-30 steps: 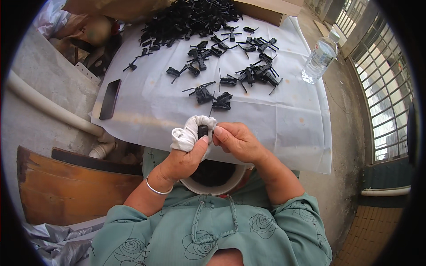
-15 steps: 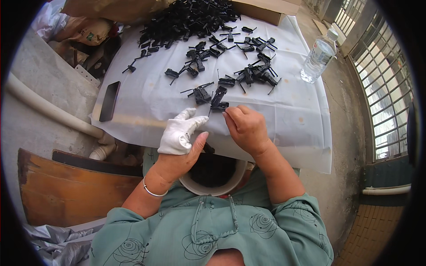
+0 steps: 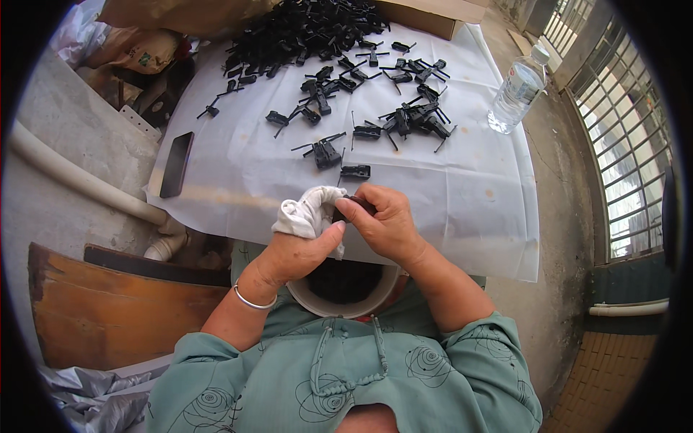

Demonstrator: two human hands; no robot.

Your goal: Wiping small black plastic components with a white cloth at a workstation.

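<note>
Black part [image 3: 367, 207] was pinched nr tabletop [image 3: 447, 216] edge

R hand [image 3: 390, 221] angled up & inward, grip closed on the part, thumb on top. L hand [image 3: 304, 250] leaned in opp., fingers curled in white cloth [image 3: 303, 216], thumb straight, tip at the part; its grip was closed on it too.

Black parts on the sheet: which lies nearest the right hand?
The lone part just beyond the right hand; all others on the sheet lie farther up.
</note>
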